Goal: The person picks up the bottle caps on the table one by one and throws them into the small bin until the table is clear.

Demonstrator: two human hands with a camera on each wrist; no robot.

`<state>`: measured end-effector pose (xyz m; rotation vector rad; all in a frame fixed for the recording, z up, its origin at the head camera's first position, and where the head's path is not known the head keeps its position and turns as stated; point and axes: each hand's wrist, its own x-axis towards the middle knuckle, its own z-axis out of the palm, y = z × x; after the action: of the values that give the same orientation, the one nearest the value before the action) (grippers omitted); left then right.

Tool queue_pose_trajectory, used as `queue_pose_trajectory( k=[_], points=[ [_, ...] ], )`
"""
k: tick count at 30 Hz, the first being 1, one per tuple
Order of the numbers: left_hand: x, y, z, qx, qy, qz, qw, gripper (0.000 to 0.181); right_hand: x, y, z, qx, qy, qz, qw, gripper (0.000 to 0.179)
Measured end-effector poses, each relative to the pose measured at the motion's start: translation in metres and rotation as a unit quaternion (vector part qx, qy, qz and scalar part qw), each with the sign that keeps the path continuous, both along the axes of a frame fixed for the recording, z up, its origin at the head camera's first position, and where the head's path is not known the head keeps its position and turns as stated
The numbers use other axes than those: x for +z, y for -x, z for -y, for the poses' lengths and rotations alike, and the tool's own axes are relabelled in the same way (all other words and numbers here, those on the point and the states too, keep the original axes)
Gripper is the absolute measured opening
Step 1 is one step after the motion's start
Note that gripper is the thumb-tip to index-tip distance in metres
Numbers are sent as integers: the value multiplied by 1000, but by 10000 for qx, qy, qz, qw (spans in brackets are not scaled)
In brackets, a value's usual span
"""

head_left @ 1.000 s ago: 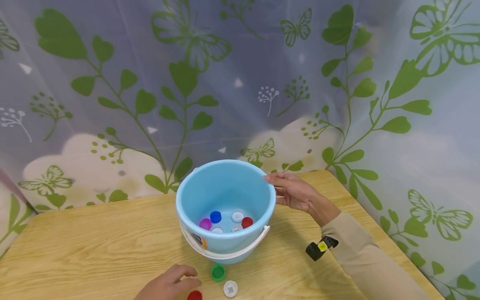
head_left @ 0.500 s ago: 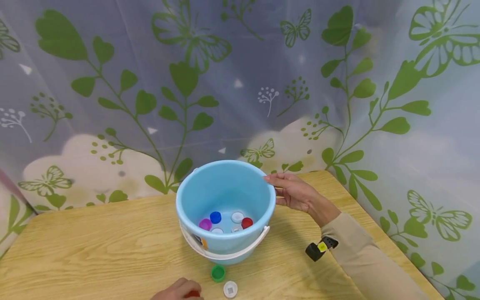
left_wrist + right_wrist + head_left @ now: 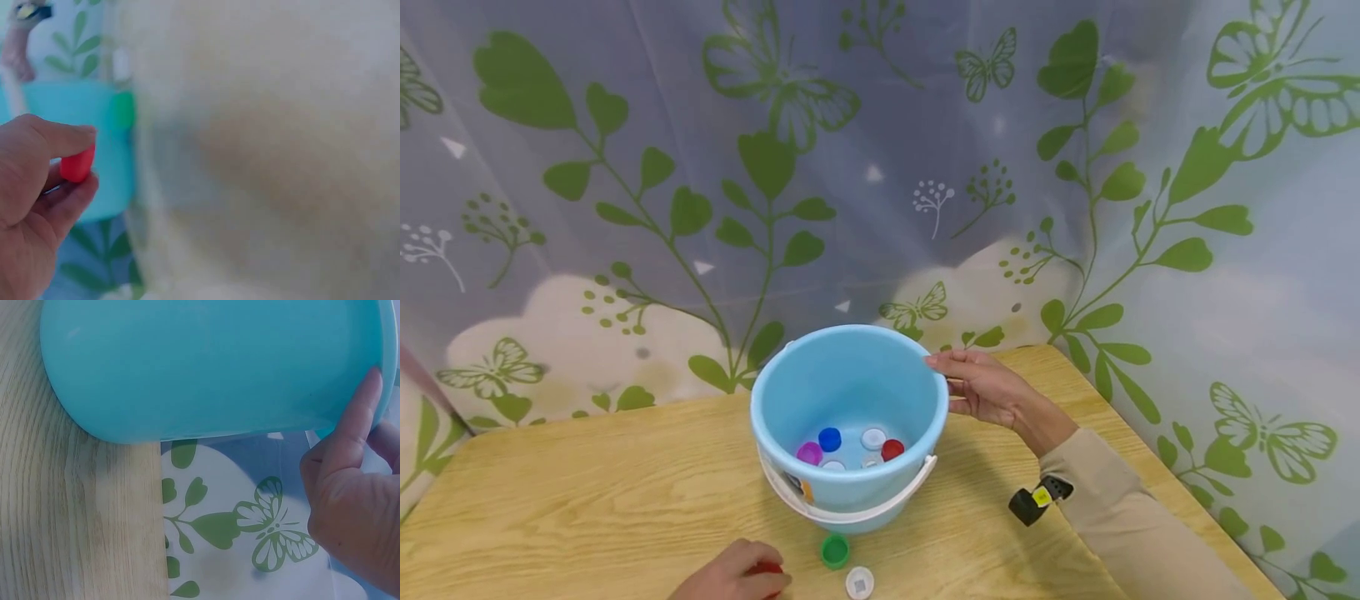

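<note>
A light blue bucket (image 3: 856, 375) stands upright on the table in the head view. My right hand (image 3: 988, 387) holds its rim on the right, thumb over the edge; in the right wrist view, fingers (image 3: 350, 434) lie against the bucket's outside. My left hand (image 3: 730, 573), low in the head view, pinches a red bottle cap (image 3: 78, 164) between thumb and fingers, left of the bucket's front. A green bottle cap (image 3: 835, 552) and a white bottle cap (image 3: 860, 583) lie on the table in front of the bucket.
Inside the bucket lie several caps, among them a blue cap (image 3: 830, 439), a purple cap (image 3: 809, 453) and a red cap (image 3: 892, 450). The bucket's white handle (image 3: 872, 512) hangs down in front. Patterned curtains (image 3: 850, 208) stand behind and right of the wooden table (image 3: 587, 492).
My left hand reached down to the red cap, took hold of it, and has moved slightly up and left with it. My right hand stays on the bucket's rim.
</note>
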<state>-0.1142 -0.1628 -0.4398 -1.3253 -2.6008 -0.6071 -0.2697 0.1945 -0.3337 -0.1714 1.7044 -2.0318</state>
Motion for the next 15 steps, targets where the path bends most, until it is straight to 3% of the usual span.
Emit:
queue_pose_trajectory(
  k=[3,7,12,15],
  points=[
    [21,7,7,313,-499,-897,9942,20,0,-1,-2,0,-11,-16,10000,28],
    [57,18,12,537,-1089,-1566,9802,43,1,-1,-4,-25,-99,-52,9999,31],
    [106,30,10,972,-1487,-1616,9707,47,1,0,-3,-71,-172,-86,9998,35],
    [125,40,3,1170,-1851,-1632,9620,27,0,0,-1,-51,-151,-24,9999,36]
  ],
)
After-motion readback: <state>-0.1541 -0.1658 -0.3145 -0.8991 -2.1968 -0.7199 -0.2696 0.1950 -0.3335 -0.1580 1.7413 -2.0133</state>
